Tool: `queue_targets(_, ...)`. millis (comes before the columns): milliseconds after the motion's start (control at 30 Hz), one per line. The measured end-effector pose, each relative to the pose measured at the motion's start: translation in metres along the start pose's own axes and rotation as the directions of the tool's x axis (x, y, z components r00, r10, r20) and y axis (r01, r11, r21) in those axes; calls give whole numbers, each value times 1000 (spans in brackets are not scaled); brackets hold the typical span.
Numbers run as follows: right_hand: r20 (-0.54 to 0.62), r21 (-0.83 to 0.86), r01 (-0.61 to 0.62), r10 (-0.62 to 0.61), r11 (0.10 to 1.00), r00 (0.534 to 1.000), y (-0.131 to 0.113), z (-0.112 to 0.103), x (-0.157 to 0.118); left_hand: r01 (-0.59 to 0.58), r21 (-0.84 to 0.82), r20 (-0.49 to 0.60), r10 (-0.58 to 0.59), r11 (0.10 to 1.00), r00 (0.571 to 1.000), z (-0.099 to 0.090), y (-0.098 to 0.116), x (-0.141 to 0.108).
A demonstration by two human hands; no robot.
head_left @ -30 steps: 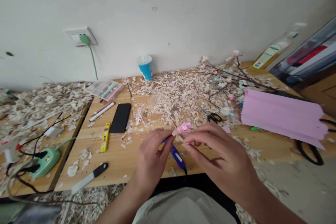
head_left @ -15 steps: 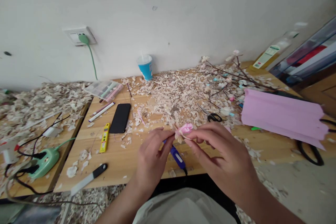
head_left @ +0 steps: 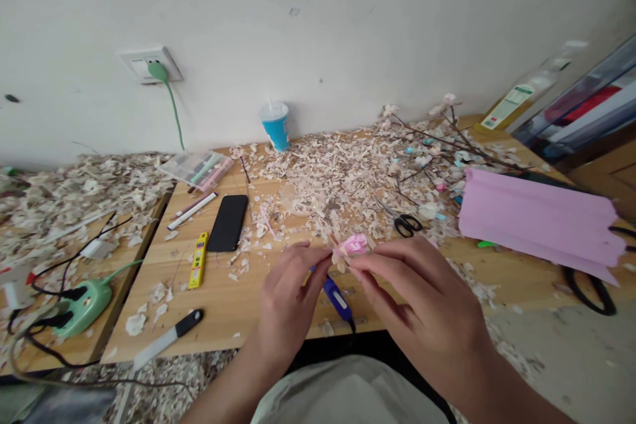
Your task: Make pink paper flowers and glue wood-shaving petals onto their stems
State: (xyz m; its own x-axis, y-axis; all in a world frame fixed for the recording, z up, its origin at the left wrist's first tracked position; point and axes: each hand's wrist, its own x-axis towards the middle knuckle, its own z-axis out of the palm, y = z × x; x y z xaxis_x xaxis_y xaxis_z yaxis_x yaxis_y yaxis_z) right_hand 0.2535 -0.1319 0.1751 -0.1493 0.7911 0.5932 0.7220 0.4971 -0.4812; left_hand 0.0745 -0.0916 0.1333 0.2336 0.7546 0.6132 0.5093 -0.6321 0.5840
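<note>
A small pink and cream flower (head_left: 354, 245) is held between my two hands, above the front of the wooden table. My left hand (head_left: 293, 291) pinches its left side with thumb and forefinger. On the other side, the fingertips of my right hand (head_left: 422, 305) close on the flower's petals; what exactly lies between them is partly hidden. Under the flower, a blue-handled corded tool (head_left: 338, 298) rests on the table, its upper end covered by my left hand. Black-handled scissors (head_left: 406, 224) lie just beyond my right hand.
Pale dried flakes (head_left: 328, 179) cover the table's back. A phone (head_left: 227, 222), a yellow cutter pack (head_left: 198, 260) and a black-handled blade (head_left: 169, 339) lie to the left, near a green power strip (head_left: 84, 308). Pink paper (head_left: 536, 222), flowering branches (head_left: 462, 139) and an oil bottle (head_left: 521, 96) are right.
My right hand has shifted slightly, its fingertips moving a little along the flower's right side. More of the scissors shows. My left hand stays nearly still.
</note>
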Motion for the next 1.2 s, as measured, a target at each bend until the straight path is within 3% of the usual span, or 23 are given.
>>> queue_targets(533, -13, -96, 72, -74, 993, 997, -5, 5, -3, 52, -13, 3, -52, 999, 999, -1, 0, 0)
queue_targets(667, -21, -79, 40, -42, 996, 999, -3, -8, -2, 80, -5, -31, -81, 997, 996, 0, -7, 0)
queue_targets(833, -49, -146, -170, 165, 975, 985, 31, -25, -32, 228, 10, -118, -225, 974, 967, 3, -44, -3)
queue_targets(967, 238, -256, -80, 143, 963, 961, 60, -7, -89, 353, -7, -139, -351, 935, 926, 6, -86, -13)
queue_targets(1000, 243, -235, -63, 122, 970, 962, 64, -2, -100, 380, -16, -134, -378, 925, 916, 7, -93, -15)
queue_targets(1100, 157, -195, -153, 185, 969, 970, 63, 1, -108, 446, -80, -121, -453, 892, 883, 9, -102, -22)
queue_targets(1200, -27, -161, -263, 262, 951, 965, 46, -8, -83, 466, -152, -109, -483, 872, 869, 10, -95, -24)
